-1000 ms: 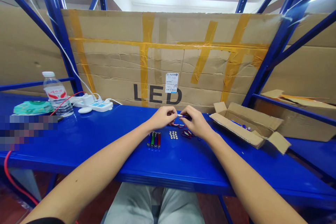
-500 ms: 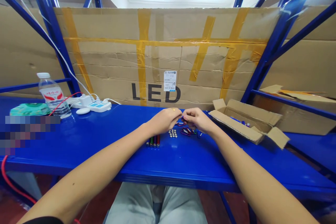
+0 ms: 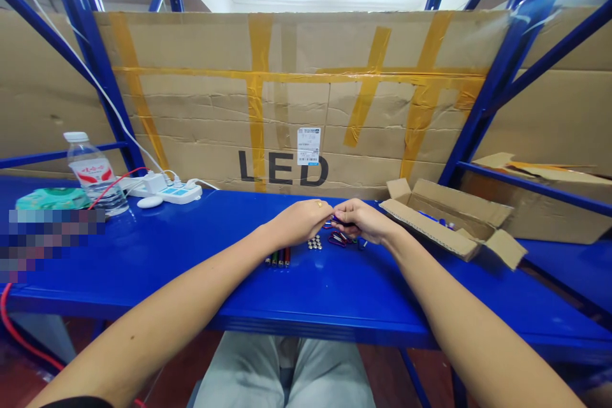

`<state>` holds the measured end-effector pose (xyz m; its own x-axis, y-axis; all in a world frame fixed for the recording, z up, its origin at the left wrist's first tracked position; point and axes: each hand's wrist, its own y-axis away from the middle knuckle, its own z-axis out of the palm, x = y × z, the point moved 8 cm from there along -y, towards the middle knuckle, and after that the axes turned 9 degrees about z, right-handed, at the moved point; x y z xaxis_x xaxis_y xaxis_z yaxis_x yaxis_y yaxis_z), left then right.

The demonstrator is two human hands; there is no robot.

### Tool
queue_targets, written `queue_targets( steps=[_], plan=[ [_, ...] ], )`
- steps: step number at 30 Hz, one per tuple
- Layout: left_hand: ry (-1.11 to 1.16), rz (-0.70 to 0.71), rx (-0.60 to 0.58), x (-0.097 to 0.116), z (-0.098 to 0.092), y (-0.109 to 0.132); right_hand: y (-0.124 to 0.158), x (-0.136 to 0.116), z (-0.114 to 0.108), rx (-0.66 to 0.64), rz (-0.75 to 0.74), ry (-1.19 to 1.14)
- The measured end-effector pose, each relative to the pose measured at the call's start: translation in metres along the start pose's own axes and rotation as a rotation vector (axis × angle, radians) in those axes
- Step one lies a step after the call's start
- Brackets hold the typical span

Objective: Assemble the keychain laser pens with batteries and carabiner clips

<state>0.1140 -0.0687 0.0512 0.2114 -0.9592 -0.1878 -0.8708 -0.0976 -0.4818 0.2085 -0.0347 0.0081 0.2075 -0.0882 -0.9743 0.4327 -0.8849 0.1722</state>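
My left hand [image 3: 301, 220] and my right hand [image 3: 361, 218] meet fingertip to fingertip above the blue shelf top [image 3: 191, 268], both pinched on a small dark pen-shaped thing that is mostly hidden between them. Just under the left hand lies a row of small coloured tubes [image 3: 278, 259]. A cluster of silver button cells [image 3: 314, 243] sits between the hands. Red and blue carabiner clips [image 3: 340, 239] lie below my right hand.
An open cardboard box [image 3: 452, 222] stands to the right. A water bottle [image 3: 93, 172], a green packet [image 3: 52, 198], a white power strip [image 3: 169, 191] and a red cable sit at the left. A taped cardboard sheet marked LED [image 3: 287, 102] backs the shelf.
Both hands have dropped slightly and drawn closer together; the small purple piece visible between the fingertips earlier is now hidden by the fingers. The view has tilted a little.
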Motion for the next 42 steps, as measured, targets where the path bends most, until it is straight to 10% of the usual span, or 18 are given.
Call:
queue_targets(
  steps=[16,42],
  plan=[
    [0.179,-0.172,0.123,-0.023,-0.002,0.008,0.005,-0.026,-0.006,0.338,-0.330,0.305],
    [0.164,-0.316,0.169,-0.036,0.004,0.009,0.000,-0.025,-0.015,0.361,-0.429,0.327]
  ],
)
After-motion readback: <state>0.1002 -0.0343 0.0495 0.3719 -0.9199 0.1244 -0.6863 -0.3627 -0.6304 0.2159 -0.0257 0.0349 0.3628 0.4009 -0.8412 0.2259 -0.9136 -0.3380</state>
